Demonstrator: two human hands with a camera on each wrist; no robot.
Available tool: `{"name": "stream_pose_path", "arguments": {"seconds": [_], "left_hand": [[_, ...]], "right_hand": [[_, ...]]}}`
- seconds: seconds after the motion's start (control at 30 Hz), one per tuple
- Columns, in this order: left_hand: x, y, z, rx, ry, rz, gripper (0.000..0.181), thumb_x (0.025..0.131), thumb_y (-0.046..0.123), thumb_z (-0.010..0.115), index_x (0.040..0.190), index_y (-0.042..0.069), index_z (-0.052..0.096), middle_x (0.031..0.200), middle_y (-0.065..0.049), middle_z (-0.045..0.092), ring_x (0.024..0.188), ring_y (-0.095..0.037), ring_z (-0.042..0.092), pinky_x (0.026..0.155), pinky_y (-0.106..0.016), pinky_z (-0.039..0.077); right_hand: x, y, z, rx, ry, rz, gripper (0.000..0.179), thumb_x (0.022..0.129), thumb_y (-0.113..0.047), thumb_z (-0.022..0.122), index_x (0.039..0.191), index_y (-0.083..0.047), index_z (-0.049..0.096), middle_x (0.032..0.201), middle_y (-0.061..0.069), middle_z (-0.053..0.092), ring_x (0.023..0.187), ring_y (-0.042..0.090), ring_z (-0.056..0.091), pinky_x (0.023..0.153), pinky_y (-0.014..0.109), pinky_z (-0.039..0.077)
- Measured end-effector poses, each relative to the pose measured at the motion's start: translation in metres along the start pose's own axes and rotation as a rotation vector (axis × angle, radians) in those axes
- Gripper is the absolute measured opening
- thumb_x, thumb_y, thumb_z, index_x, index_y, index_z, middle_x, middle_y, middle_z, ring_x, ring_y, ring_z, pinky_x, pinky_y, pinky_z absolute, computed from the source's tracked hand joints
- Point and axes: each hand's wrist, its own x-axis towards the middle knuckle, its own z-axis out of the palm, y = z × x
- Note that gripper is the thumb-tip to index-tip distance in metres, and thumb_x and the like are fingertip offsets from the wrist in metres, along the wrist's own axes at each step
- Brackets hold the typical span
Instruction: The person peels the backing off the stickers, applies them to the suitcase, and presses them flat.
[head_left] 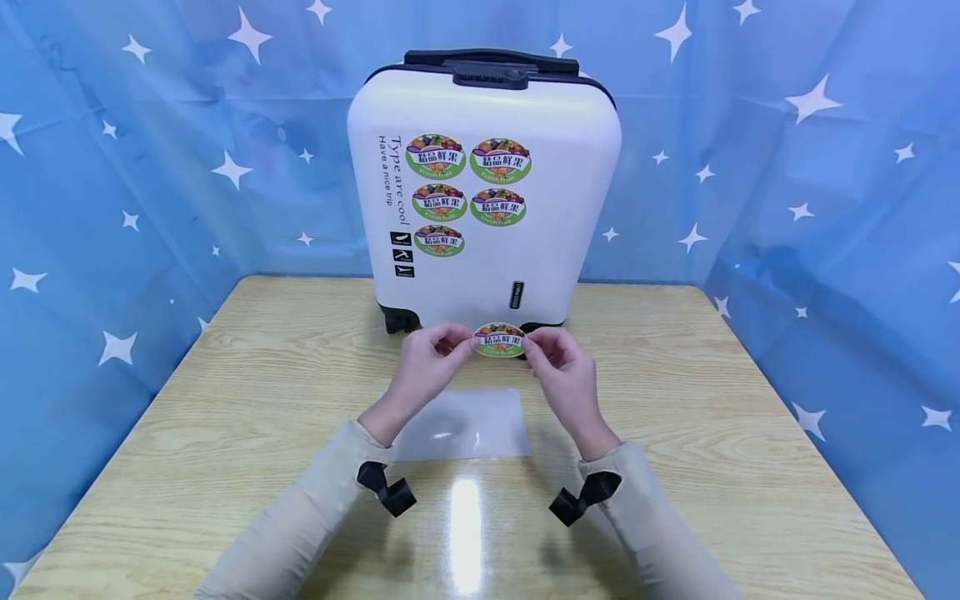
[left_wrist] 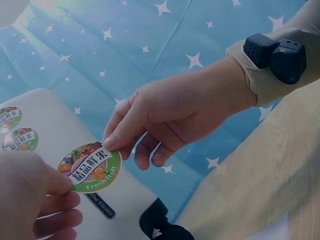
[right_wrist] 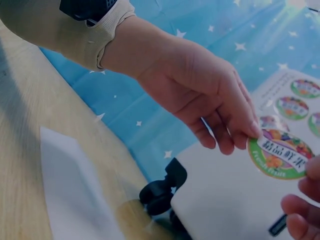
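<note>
An oval fruit sticker (head_left: pixel 499 340) with a green lower edge is stretched level between both hands, in front of the suitcase's lower edge. My left hand (head_left: pixel 431 367) pinches its left end between thumb and index finger. The right hand (head_left: pixel 566 379) pinches the opposite end likewise, as the left wrist view also shows with the right hand (left_wrist: pixel 165 117). Behind them stands a white suitcase (head_left: pixel 555 217) bearing several matching stickers: two in the top row, two in the middle, one at lower left. The sticker and the suitcase appear apart.
A pale backing sheet (head_left: pixel 472 425) lies on the wooden table (head_left: pixel 225 400) beneath the forearms. The suitcase rests on black wheels (head_left: pixel 400 321) near the table's back edge. Blue curtains (head_left: pixel 787 167) with white stars hang behind and at both sides.
</note>
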Motion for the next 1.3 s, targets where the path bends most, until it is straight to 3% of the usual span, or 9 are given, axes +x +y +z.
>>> {"name": "stream_pose_path", "arguments": {"seconds": [0.1,0.33,0.47,0.6,0.93,1.17,1.3], "left_hand": [[0.005,0.002,-0.002,-0.013,-0.002,0.003,0.009,0.086,0.014,0.068,0.089,0.006,0.071,0.078,0.0,0.067,0.066,-0.012,0.056,0.06,-0.024,0.048],[0.016,0.007,-0.005,-0.033,0.026,0.04,0.01,0.086,0.014,0.068,0.088,0.005,0.071,0.077,-0.001,0.067,0.066,-0.013,0.057,0.059,-0.024,0.048],[0.02,0.009,-0.005,-0.029,0.04,0.039,0.009,0.086,0.014,0.067,0.088,0.006,0.071,0.077,-0.001,0.066,0.069,-0.012,0.056,0.059,-0.026,0.049],[0.024,0.01,-0.004,-0.025,0.053,0.037,0.01,0.086,0.014,0.067,0.088,0.005,0.071,0.077,-0.001,0.066,0.069,-0.012,0.056,0.058,-0.027,0.049],[0.033,0.012,-0.006,-0.069,0.076,0.02,0.014,0.086,0.018,0.068,0.091,0.005,0.07,0.078,-0.003,0.065,0.064,-0.015,0.057,0.056,-0.025,0.05],[0.038,0.015,-0.008,-0.129,0.082,-0.007,0.016,0.086,0.016,0.068,0.093,0.001,0.069,0.081,-0.01,0.065,0.069,-0.023,0.058,0.06,-0.031,0.053],[0.04,0.02,-0.01,-0.13,0.087,0.008,0.015,0.087,0.013,0.067,0.093,0.0,0.069,0.081,-0.012,0.064,0.07,-0.024,0.059,0.06,-0.03,0.053]], "right_hand": [[0.005,-0.003,0.0,0.011,-0.005,-0.006,0.01,0.09,-0.002,0.059,0.096,0.006,0.06,0.085,0.022,0.06,0.065,0.008,0.056,0.058,0.02,0.046],[0.017,-0.008,-0.001,0.006,-0.004,-0.03,0.011,0.09,-0.001,0.059,0.097,0.007,0.06,0.089,0.028,0.06,0.067,0.02,0.059,0.059,0.024,0.049],[0.02,-0.009,-0.001,0.007,-0.001,-0.038,0.011,0.09,-0.001,0.059,0.097,0.008,0.059,0.09,0.028,0.059,0.066,0.014,0.058,0.06,0.029,0.05],[0.024,-0.011,0.0,0.021,0.005,-0.046,0.012,0.09,-0.002,0.059,0.097,0.008,0.059,0.089,0.027,0.06,0.065,0.008,0.057,0.059,0.025,0.049],[0.033,-0.019,-0.001,-0.017,-0.006,-0.085,0.012,0.09,-0.003,0.058,0.097,0.007,0.059,0.088,0.024,0.06,0.065,0.007,0.056,0.059,0.022,0.048],[0.041,-0.021,0.0,-0.038,-0.015,-0.103,0.012,0.09,-0.002,0.058,0.098,0.007,0.059,0.089,0.026,0.061,0.07,0.035,0.057,0.059,0.021,0.048],[0.049,-0.008,0.001,-0.027,-0.016,-0.114,0.014,0.091,-0.008,0.06,0.099,0.004,0.06,0.089,0.022,0.061,0.069,0.031,0.058,0.06,0.022,0.049]]}}
